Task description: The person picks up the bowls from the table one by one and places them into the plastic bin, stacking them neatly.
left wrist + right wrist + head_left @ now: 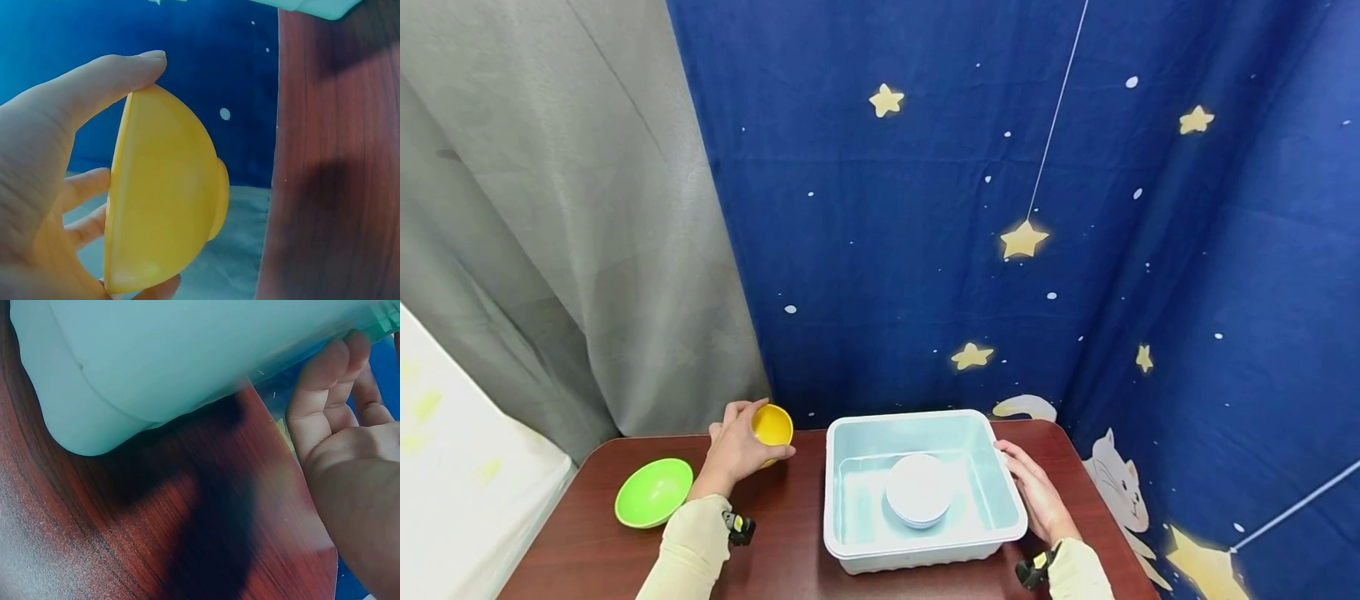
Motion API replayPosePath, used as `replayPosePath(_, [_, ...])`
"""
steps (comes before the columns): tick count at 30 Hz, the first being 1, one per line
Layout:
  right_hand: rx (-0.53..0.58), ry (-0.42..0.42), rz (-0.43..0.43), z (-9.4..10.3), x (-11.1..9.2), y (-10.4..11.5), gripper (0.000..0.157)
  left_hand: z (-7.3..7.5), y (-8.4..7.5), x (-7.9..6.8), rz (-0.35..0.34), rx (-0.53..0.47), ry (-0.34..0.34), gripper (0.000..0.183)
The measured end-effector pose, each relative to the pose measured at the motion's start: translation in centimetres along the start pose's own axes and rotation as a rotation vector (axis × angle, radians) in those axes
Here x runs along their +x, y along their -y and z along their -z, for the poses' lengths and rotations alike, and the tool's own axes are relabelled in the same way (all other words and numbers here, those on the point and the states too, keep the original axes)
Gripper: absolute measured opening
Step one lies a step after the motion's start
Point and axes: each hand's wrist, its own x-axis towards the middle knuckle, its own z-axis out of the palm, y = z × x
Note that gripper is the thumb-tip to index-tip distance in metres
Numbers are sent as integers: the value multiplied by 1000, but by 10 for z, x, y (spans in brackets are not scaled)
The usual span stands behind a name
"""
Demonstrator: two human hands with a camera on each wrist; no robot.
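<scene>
My left hand (739,444) grips a yellow bowl (772,425) by its rim, the thumb on one side and fingers on the other. In the left wrist view the yellow bowl (162,194) is held on its side, its foot turned away from the palm. On the right, my right hand (1034,490) touches the right rim of a pale blue plastic tub (925,547). The right wrist view shows the slightly bent fingers (322,369) against the tub's outer side (156,356). Inside the tub sits a small stack of white bowls (919,487).
A green bowl (655,493) stands on the left part of the dark red wooden table (790,546). Behind the table hang a grey curtain (647,250) and a blue curtain (880,250) with stars. A white surface (460,450) borders the table's left side.
</scene>
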Motion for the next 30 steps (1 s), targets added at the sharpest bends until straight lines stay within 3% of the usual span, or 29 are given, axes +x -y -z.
replayPosePath(20, [-12,-27,-21,-2,0,3,47,22,-26,-6,-81,85,-45,101])
replayPosePath(30, [-22,-6,-24,-1,1,2,48,33,-41,-6,-111,77,6,102])
